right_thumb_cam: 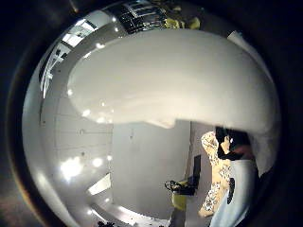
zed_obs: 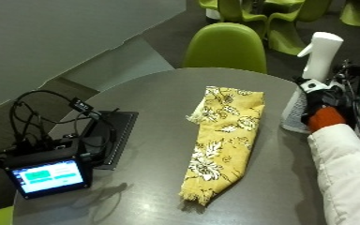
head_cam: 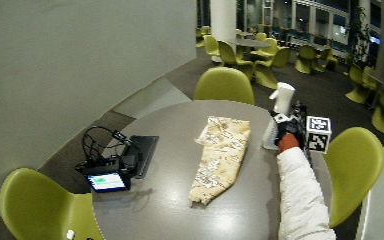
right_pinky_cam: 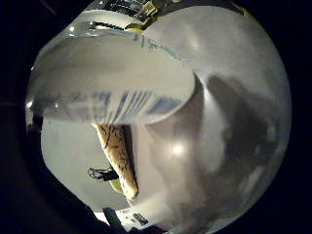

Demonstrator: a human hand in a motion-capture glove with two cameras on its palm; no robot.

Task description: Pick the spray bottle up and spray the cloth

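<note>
A white spray bottle [zed_obs: 319, 57] stands upright at the right edge of the round grey table [zed_obs: 149, 197]. My gloved right hand [zed_obs: 322, 102] is wrapped round its lower body, fingers curled on it. A yellow floral cloth [zed_obs: 225, 136] lies folded lengthwise in the middle of the table, to the left of the bottle and apart from it. In the wide outside view the bottle [head_cam: 283, 97], hand [head_cam: 286, 131] and cloth [head_cam: 220, 155] stand the same way. The bottle's body [right_pinky_cam: 112, 83] fills much of both palm views [right_thumb_cam: 175, 80], with the cloth [right_pinky_cam: 117, 156] on the table beyond it.
A small screen device [zed_obs: 46, 174] with black cables and a flat black pad [zed_obs: 116, 138] sit at the table's left side. A green chair [zed_obs: 227, 47] stands behind the table's far edge, another [head_cam: 355, 160] at its right.
</note>
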